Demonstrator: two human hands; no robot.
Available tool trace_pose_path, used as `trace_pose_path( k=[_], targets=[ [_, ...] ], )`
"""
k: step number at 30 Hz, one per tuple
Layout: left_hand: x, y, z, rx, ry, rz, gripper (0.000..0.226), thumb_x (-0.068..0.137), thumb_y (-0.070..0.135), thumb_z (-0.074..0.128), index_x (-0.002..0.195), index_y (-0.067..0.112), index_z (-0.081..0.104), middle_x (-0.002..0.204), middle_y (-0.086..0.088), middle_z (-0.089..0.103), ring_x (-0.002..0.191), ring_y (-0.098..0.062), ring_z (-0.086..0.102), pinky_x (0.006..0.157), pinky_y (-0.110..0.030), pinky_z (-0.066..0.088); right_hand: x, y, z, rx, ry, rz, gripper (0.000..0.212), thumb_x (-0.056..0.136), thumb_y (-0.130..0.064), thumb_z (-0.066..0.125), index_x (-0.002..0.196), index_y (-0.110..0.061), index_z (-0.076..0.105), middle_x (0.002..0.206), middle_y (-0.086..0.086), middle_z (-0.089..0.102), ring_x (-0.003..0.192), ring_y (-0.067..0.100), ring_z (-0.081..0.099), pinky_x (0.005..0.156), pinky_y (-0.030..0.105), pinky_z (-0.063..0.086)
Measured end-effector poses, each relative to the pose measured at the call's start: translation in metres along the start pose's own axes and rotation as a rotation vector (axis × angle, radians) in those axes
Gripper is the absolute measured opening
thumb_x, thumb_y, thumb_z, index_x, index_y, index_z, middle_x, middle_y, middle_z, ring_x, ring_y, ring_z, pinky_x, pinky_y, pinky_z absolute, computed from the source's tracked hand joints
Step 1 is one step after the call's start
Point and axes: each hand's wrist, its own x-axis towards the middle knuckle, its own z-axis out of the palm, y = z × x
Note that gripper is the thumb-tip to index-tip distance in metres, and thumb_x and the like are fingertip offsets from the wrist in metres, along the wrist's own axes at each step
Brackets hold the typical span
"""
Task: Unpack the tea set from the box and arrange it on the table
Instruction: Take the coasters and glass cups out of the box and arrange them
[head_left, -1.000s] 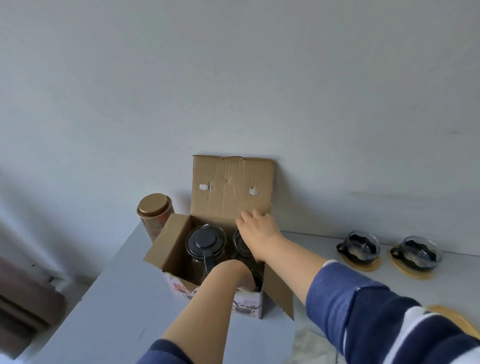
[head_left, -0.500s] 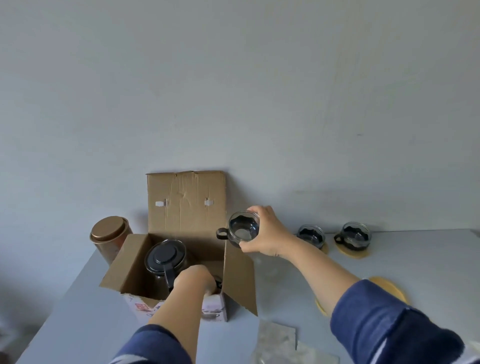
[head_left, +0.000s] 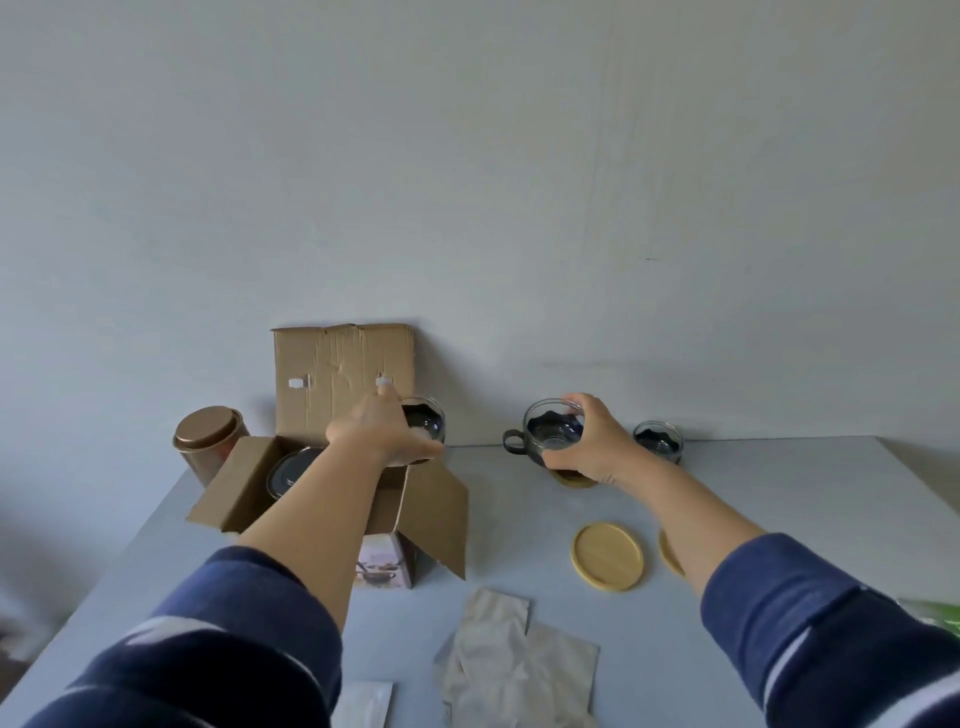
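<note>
The open cardboard box (head_left: 343, 374) stands at the table's back left, and a dark-lidded teapot (head_left: 291, 470) still sits inside it. My left hand (head_left: 382, 434) holds a glass cup (head_left: 428, 421) above the box's right side. My right hand (head_left: 592, 441) grips another glass cup with a dark handle (head_left: 545, 434), held over a wooden coaster (head_left: 574, 479) near the wall. A third cup (head_left: 658, 440) stands by the wall behind my right wrist.
A copper tin (head_left: 205, 441) stands left of the box. Two bare wooden coasters (head_left: 607, 556) lie on the grey table (head_left: 779, 493), one half hidden by my right forearm. Crumpled wrapping paper (head_left: 514, 660) lies at the front edge.
My right hand carried its cup from above the box rightward to the coaster near the wall. My left hand rose out of the box holding another cup.
</note>
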Motion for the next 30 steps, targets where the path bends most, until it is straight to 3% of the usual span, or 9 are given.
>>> trace_pose_path(
  k=[4, 7, 11, 17, 21, 25, 30],
  targets=[
    [-0.023, 0.043, 0.019, -0.11, 0.005, 0.086, 0.087, 0.063, 0.053, 0.073, 0.136, 0.021, 0.035, 0.125, 0.006, 0.053, 0.108, -0.019, 0.057, 0.086, -0.035, 0.049, -0.01, 0.023, -0.031, 0.018, 0.068, 0.015, 0.087, 0.07, -0.015, 0.079, 0.142, -0.014, 0.031, 0.139, 0.003, 0.04, 0.125, 0.017, 0.044, 0.094, 0.022, 0.035],
    [-0.035, 0.075, 0.053, -0.219, -0.032, 0.127, 0.089, 0.061, 0.053, 0.074, 0.136, 0.022, 0.036, 0.131, 0.007, 0.052, 0.117, -0.019, 0.053, 0.094, -0.036, 0.048, -0.022, 0.048, -0.051, 0.015, 0.136, 0.064, 0.084, 0.068, -0.012, 0.08, 0.139, -0.012, 0.035, 0.133, 0.004, 0.037, 0.116, 0.017, 0.046, 0.084, 0.022, 0.039],
    [-0.05, 0.111, 0.105, -0.364, -0.118, 0.14, 0.088, 0.059, 0.05, 0.077, 0.134, 0.023, 0.038, 0.131, 0.006, 0.052, 0.121, -0.018, 0.049, 0.099, -0.038, 0.047, -0.034, 0.098, -0.066, 0.022, 0.147, 0.125, 0.089, 0.055, -0.019, 0.085, 0.132, -0.014, 0.041, 0.129, 0.006, 0.043, 0.114, 0.021, 0.053, 0.096, 0.029, 0.047],
    [-0.065, 0.147, 0.178, -0.575, -0.217, 0.142, 0.082, 0.059, 0.042, 0.077, 0.13, 0.024, 0.041, 0.122, 0.005, 0.054, 0.118, -0.018, 0.047, 0.101, -0.037, 0.045, -0.047, 0.163, -0.072, -0.003, 0.076, 0.242, 0.09, 0.061, -0.019, 0.083, 0.138, -0.021, 0.036, 0.132, 0.005, 0.035, 0.115, 0.023, 0.052, 0.101, 0.036, 0.046],
    [-0.066, 0.153, 0.212, -0.559, -0.236, 0.12, 0.081, 0.068, 0.034, 0.075, 0.139, 0.023, 0.036, 0.13, 0.005, 0.05, 0.122, -0.018, 0.037, 0.097, -0.027, 0.038, -0.049, 0.194, -0.068, 0.024, 0.047, 0.262, 0.088, 0.066, -0.017, 0.082, 0.14, -0.023, 0.034, 0.134, 0.003, 0.036, 0.122, 0.022, 0.046, 0.1, 0.031, 0.044],
    [-0.067, 0.154, 0.223, -0.484, -0.223, 0.14, 0.082, 0.07, 0.035, 0.075, 0.141, 0.026, 0.034, 0.134, 0.007, 0.047, 0.124, -0.019, 0.035, 0.1, -0.03, 0.036, -0.05, 0.212, -0.065, 0.033, 0.034, 0.261, 0.087, 0.069, -0.013, 0.079, 0.142, -0.022, 0.032, 0.137, 0.003, 0.035, 0.126, 0.02, 0.042, 0.096, 0.025, 0.041],
    [-0.068, 0.155, 0.225, -0.446, -0.233, 0.127, 0.083, 0.069, 0.037, 0.073, 0.141, 0.031, 0.032, 0.135, 0.009, 0.046, 0.124, -0.017, 0.035, 0.104, -0.036, 0.039, -0.046, 0.211, -0.066, -0.024, 0.002, 0.294, 0.1, 0.068, -0.016, 0.08, 0.149, -0.022, 0.022, 0.145, 0.005, 0.03, 0.134, 0.024, 0.036, 0.108, 0.037, 0.04]
  ],
)
